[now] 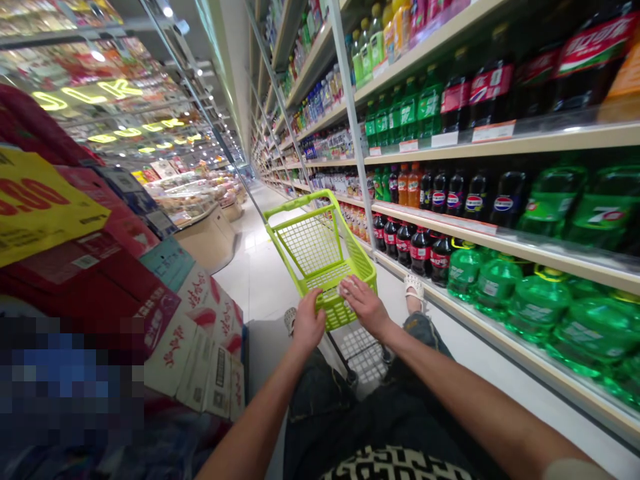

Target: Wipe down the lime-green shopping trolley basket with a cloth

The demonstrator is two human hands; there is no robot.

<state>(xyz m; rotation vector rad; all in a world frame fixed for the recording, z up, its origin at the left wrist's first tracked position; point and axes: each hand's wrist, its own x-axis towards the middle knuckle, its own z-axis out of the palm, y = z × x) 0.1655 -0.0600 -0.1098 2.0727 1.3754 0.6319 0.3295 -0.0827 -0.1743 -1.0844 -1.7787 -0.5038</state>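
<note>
A lime-green shopping cart point(310, 247) with a grid basket stands in front of me, tilted in the view. My left hand point(309, 321) is at the near rim of its basket, thumb and fingers closed round the green edge. Beside it, my right hand point(367, 305) reaches over the same rim with bent fingers. A small white crumpled thing point(343, 289) shows between the fingers of my right hand; what it is cannot be made out. Beneath the basket is a lower wire rack point(367, 350).
Drink shelves point(500, 143) run along the right, with green bottles point(537, 297) at the bottom. Stacked cartons point(185, 353) and a yellow price sign point(45, 203) are close on the left. A display counter point(207, 240) stands farther down the tiled aisle point(260, 250).
</note>
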